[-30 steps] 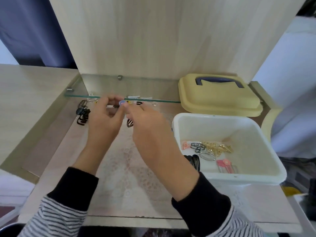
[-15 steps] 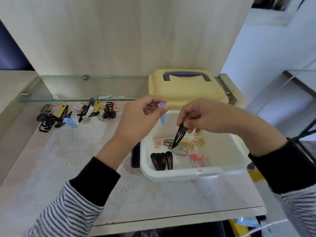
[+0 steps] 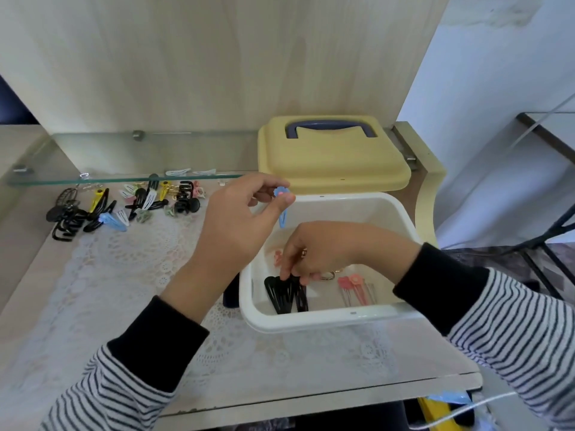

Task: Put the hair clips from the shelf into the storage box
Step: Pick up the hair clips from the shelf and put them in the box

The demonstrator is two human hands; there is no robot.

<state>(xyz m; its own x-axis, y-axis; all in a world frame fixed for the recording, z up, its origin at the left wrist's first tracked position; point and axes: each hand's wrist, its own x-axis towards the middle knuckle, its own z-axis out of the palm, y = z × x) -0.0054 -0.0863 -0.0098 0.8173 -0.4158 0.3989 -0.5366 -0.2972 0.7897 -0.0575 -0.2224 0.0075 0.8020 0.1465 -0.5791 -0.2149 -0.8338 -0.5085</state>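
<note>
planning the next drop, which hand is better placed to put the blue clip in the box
Left. The left hand already pinches the blue flower snap clip over the white plastic storage box; the right hand is busy setting a black clip inside.

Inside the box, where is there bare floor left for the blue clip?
Storage box: bare floor at the back right, between the far wall and the pink clips. The front left is crowded with black clips and the right hand. The left hand holds the blue clip above.
</note>
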